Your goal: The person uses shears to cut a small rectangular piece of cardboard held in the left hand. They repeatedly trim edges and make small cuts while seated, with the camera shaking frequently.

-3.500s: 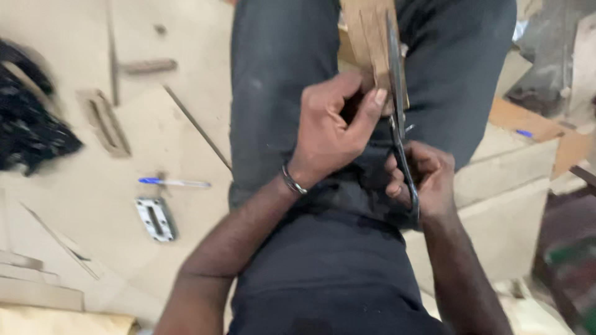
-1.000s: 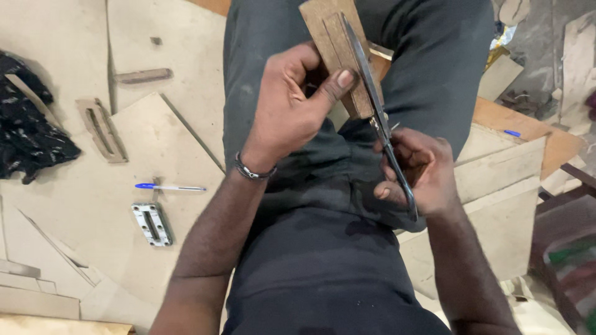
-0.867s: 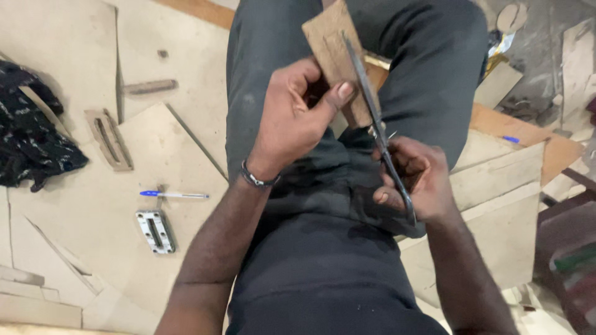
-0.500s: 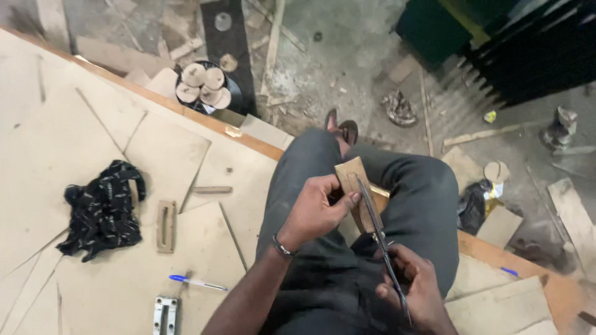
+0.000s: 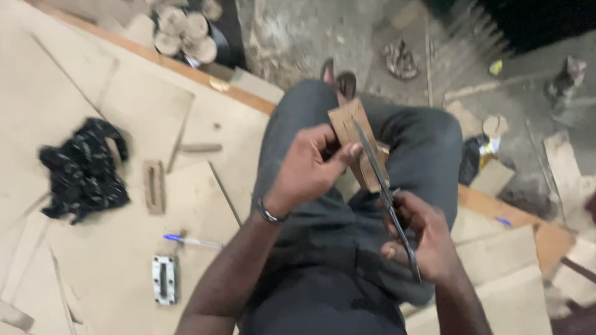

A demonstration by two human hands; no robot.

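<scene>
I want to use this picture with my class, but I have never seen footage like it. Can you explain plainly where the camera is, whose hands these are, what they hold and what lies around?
There is no machine here. A camera worn on a person's head looks down at their own lap and two bare hands. The person sits on light wooden boards, legs in dark trousers.

The left hand holds a small flat piece of wood. The right hand has its grip on a long thin metal blade, perhaps a saw blade, laid against the wood's edge.

On the boards to the left lie a blue pen, a small metal fitting, a wooden handle-shaped piece and a crumpled black cloth. Beyond the knees is a dusty floor strewn with offcuts.
</scene>
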